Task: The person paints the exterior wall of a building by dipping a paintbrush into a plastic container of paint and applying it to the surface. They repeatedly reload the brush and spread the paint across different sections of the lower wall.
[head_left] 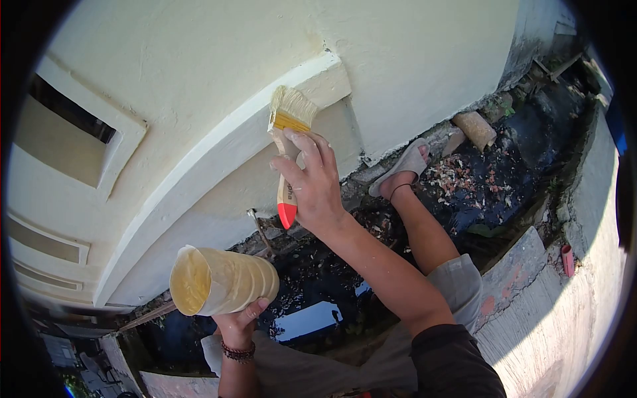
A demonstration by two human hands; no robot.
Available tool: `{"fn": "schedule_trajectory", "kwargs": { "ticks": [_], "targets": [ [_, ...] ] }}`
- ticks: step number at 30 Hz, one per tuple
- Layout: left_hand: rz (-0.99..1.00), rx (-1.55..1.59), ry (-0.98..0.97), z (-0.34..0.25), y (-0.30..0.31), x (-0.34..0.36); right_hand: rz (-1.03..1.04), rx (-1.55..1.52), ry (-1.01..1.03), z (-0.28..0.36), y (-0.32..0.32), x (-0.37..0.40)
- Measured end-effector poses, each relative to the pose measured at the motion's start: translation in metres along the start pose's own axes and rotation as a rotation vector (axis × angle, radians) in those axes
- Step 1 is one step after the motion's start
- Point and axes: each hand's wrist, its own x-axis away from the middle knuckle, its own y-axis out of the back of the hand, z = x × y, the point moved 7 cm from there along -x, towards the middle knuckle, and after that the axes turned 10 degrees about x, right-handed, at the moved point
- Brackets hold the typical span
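A flat paintbrush [286, 159] with a red-tipped wooden handle and a yellow band is gripped in my right hand [315, 176]. Its pale, paint-coated bristles overlap the raised curved moulding [219, 142] on the cream wall. Lower down, my left hand [240, 320] is wrapped under a cut-off plastic bottle [242, 282] smeared with cream paint. The bottle lies tilted, its open mouth toward the left, with yellowish paint showing inside. Most of the left fingers are hidden behind it.
Beneath me runs a ditch [478, 192] of dark water with debris. My sandalled foot [405, 169] rests on its wall-side ledge, near a broken cylindrical chunk [475, 131]. A metal pipe [261, 232] sticks out below the moulding. Concrete paving [531, 325] edges the right side.
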Motion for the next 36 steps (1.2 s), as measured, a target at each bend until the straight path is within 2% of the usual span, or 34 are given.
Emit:
{"fn": "schedule_trajectory", "kwargs": {
  "ticks": [1, 3, 5, 6, 9, 11, 12, 14, 16, 20, 21, 23, 24, 26, 28, 30, 32, 33, 35, 36],
  "targets": [
    [-0.003, 0.002, 0.000, -0.001, 0.000, 0.001, 0.050, -0.107, 0.056, 0.009, -0.003, 0.005],
    [-0.011, -0.011, -0.001, -0.003, 0.003, 0.003, 0.017, -0.162, 0.027, 0.001, 0.009, 0.001],
    [-0.021, 0.001, -0.019, -0.004, 0.007, 0.005, -0.277, 0.000, -0.102, -0.025, 0.026, -0.007],
    [-0.016, 0.016, -0.039, -0.005, 0.007, 0.005, -0.271, -0.007, -0.103, -0.025, 0.020, -0.009],
    [0.004, 0.051, -0.078, -0.011, 0.003, 0.004, -0.197, 0.032, -0.140, -0.018, -0.003, -0.002],
    [0.002, 0.048, -0.065, -0.015, 0.004, 0.003, 0.007, -0.117, 0.012, 0.024, -0.022, 0.017],
    [-0.008, 0.041, -0.044, -0.014, 0.006, 0.005, 0.011, -0.120, 0.016, 0.028, -0.020, 0.021],
    [-0.011, 0.009, -0.031, -0.013, 0.015, 0.009, 0.049, -0.411, 0.007, 0.034, -0.016, 0.026],
    [-0.019, -0.019, -0.023, -0.011, 0.024, 0.013, 0.122, -0.644, -0.130, 0.004, -0.014, 0.015],
    [-0.017, -0.009, -0.037, -0.014, 0.029, 0.013, -0.112, -0.525, -0.377, -0.084, 0.014, -0.002],
    [-0.009, 0.017, -0.065, -0.016, 0.028, 0.013, -0.108, -0.527, -0.370, -0.089, 0.017, -0.003],
    [-0.003, 0.014, -0.035, -0.015, 0.035, 0.015, -0.352, -0.325, -0.322, -0.093, 0.039, 0.002],
    [0.008, 0.004, -0.006, -0.014, 0.037, 0.016, -0.348, -0.328, -0.317, -0.089, 0.033, 0.002],
    [0.004, -0.008, -0.032, -0.010, 0.047, 0.018, -0.474, -0.041, -0.189, -0.059, 0.026, 0.008],
    [0.001, -0.021, -0.059, -0.011, 0.052, 0.020, -0.211, 0.045, -0.169, -0.021, -0.018, 0.014],
    [0.036, 0.032, -0.074, -0.013, 0.050, 0.020, -0.121, -0.008, 0.005, 0.029, -0.035, 0.021],
    [0.038, 0.065, -0.076, -0.019, 0.046, 0.021, 0.074, -0.231, 0.079, 0.058, -0.047, 0.031],
    [0.039, 0.094, -0.074, -0.021, 0.044, 0.023, 0.078, -0.225, 0.080, 0.059, -0.042, 0.030],
    [0.055, 0.086, -0.045, -0.024, 0.045, 0.027, 0.260, -0.554, 0.182, 0.070, -0.038, 0.030],
    [0.067, 0.070, -0.024, -0.024, 0.046, 0.028, 0.226, -0.522, 0.160, 0.056, -0.032, 0.021]
  ]
}}
